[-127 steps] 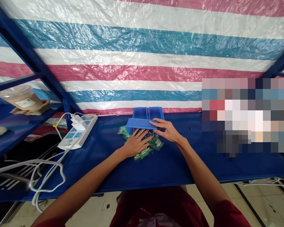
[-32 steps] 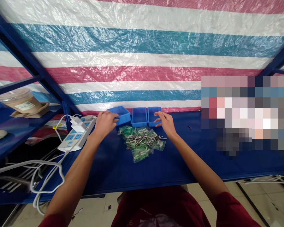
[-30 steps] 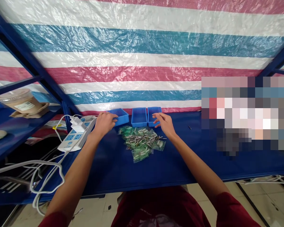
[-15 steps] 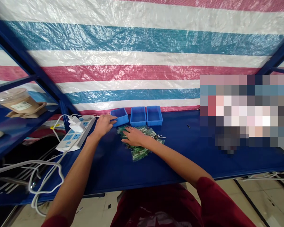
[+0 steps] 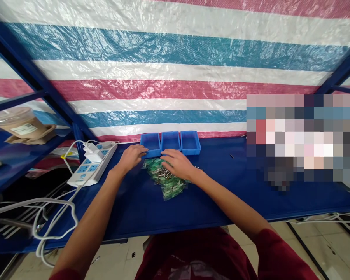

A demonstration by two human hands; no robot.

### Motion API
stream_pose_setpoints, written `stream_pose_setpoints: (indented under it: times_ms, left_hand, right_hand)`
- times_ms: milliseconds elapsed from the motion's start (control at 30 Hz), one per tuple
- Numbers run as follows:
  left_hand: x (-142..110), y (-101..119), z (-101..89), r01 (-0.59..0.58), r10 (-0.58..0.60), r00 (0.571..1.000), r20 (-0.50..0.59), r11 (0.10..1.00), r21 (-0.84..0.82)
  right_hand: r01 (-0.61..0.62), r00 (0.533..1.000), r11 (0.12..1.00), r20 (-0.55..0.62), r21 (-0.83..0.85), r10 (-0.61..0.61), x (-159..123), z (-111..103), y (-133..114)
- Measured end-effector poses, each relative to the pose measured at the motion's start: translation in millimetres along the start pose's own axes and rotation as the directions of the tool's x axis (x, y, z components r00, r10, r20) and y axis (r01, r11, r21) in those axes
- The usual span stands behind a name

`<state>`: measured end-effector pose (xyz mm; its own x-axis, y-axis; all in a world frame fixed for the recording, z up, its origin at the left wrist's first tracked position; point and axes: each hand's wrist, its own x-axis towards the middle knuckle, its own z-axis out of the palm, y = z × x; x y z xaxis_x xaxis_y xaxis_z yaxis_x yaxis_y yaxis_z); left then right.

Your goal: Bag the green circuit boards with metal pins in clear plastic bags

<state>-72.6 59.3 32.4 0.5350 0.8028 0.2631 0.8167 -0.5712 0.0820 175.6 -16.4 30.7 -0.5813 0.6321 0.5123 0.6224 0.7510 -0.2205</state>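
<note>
Three blue plastic bins stand in a row at the back of the table: a left bin, a middle bin and a right bin. My left hand rests its outstretched fingers against the front left corner of the left bin. Spread over the pile's upper right, my right hand has its fingertips near the front of the middle bin. Below the bins lies a pile of clear green-tinted packets with loose metal pins or screws on top. My right hand covers part of the pile.
A white power strip with a plugged-in adapter and loose white cables lies on the left. One small dark pin lies apart on the blue table. A lidded tub stands on the left shelf. The right side is pixelated.
The left bin has turned straight and moved right, against the middle bin, with my left hand at it. My right hand has shifted right, uncovering the loose metal pieces.
</note>
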Motion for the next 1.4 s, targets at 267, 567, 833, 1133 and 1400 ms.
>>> stream_pose_setpoints:
  times_ms: [267,567,833,1133,1400]
  left_hand:
    - [4,-8,13.2,-0.023,0.027,0.999,0.029,0.991,-0.135]
    - [9,26,2.2,0.012,-0.016,0.999,-0.032,0.992,-0.126]
    - [32,41,15.2,-0.138,0.136,0.985,0.11,0.99,0.009]
    - [32,42,14.5,-0.144,0.138,0.985,0.102,0.988,0.049]
    - [0,61,8.7,-0.143,0.142,0.988,-0.051,0.99,0.003]
  right_hand:
    - [-0.665,0.741,0.74,-0.215,-0.1,0.637,-29,-23,54]
    - [-0.688,0.721,0.717,0.006,-0.113,0.693,-36,-1,75]
    - [-0.698,0.708,0.708,0.042,-0.11,0.705,-28,-8,78]
    - [-0.68,0.733,0.731,-0.011,-0.052,0.681,-32,-5,78]
    - [-0.536,0.842,0.843,-0.1,-0.035,0.531,-48,-20,49]
